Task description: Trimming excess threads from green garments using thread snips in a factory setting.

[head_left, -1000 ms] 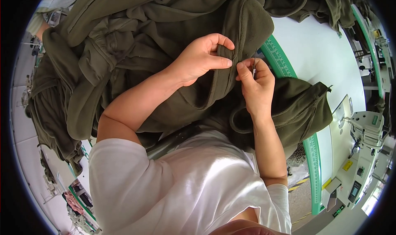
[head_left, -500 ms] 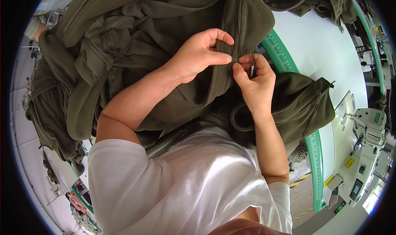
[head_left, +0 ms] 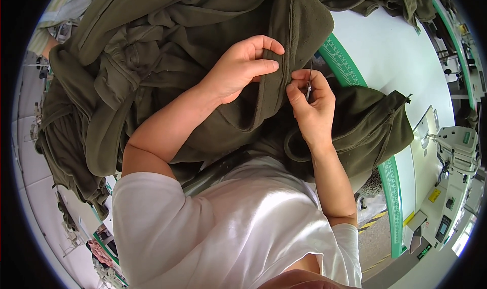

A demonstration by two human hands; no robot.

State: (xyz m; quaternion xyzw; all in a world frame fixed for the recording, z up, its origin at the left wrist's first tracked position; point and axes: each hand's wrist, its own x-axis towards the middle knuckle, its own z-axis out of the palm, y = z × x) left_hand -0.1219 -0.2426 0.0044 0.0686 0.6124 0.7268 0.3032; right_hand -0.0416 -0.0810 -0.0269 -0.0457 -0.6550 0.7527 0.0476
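Observation:
A dark olive-green fleece garment (head_left: 301, 23) with a long stitched seam is stretched up in front of me. My left hand (head_left: 249, 62) pinches its folded edge just left of the seam, thumb on top and fingers curled round. On the seam's right side, my right hand (head_left: 313, 102) has its fingers bent round small metal scissors (head_left: 308, 90), whose thin blades point away from me. The thumb and fingertip of that hand are close beside the seam; whether they touch the cloth I cannot tell. My right palm hides part of the scissors.
More olive-green fabric (head_left: 122, 61) is heaped across the left and far side. A white table (head_left: 393, 56) with a green ruler-marked edge (head_left: 342, 61) curves along the right. A white sewing machine (head_left: 456, 152) stands at the right. At the far left, another person's arm (head_left: 49, 46) shows.
My right hand has drawn slightly down, and its fingertips have come a little apart. My left thumb has shifted a little to the left along the cloth.

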